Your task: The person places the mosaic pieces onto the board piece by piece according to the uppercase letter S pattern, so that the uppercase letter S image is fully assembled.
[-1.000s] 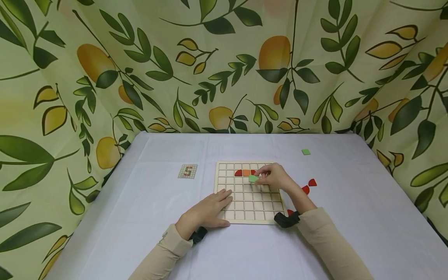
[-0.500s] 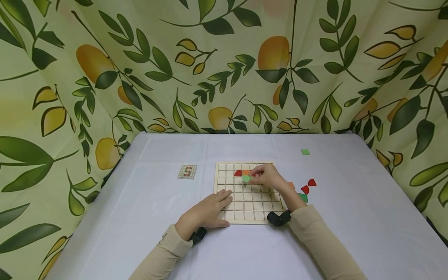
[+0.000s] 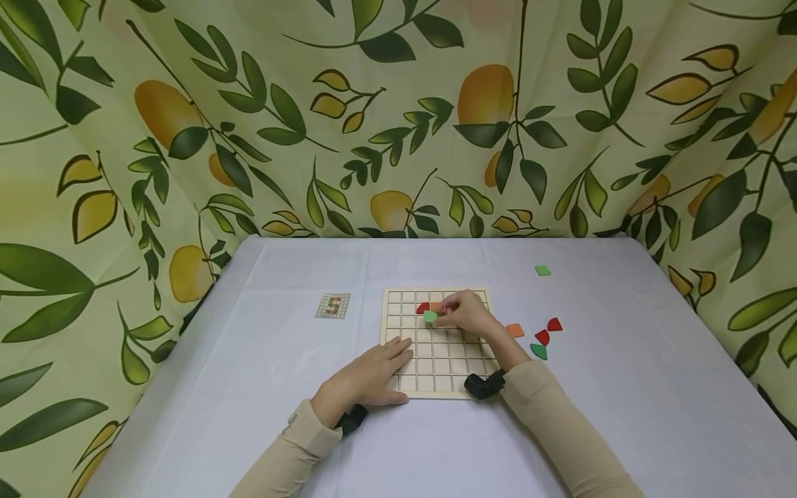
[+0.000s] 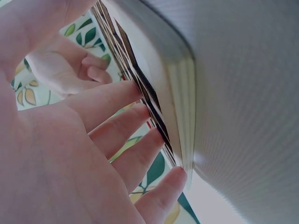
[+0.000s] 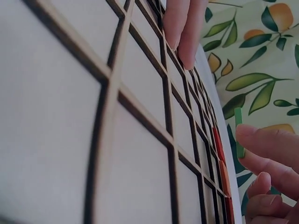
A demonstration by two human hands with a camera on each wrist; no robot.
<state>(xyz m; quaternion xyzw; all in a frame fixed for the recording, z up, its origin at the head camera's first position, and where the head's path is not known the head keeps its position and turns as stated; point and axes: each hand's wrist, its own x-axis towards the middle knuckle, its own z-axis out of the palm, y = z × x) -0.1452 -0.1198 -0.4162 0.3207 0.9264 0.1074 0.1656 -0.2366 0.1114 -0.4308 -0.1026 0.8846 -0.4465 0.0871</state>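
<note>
A pale wooden grid board (image 3: 445,384) lies on the white table. My left hand (image 3: 367,373) rests on its near left corner, fingers straight across the edge; the left wrist view shows the fingertips (image 4: 175,175) along that edge. Over the board's upper rows, my right hand (image 3: 468,312) pinches a light green square tile (image 3: 429,317) between thumb and finger. In the right wrist view this tile (image 5: 239,133) stands edge-on, apart from the board. A red quarter-round tile (image 3: 423,308) and an orange tile (image 5: 225,177) sit in the grid, with another red tile (image 5: 229,210) beyond the orange one.
Right of the board lie an orange tile (image 3: 515,330), red quarter-round tiles (image 3: 555,324) and a dark green tile (image 3: 539,351). Farther back is another light green square (image 3: 543,270). A small card with a gridded S pattern (image 3: 333,306) lies left of the board.
My right hand has moved left across the board with the light green tile, uncovering the orange and dark green tiles on the right. The left hand stays in place.
</note>
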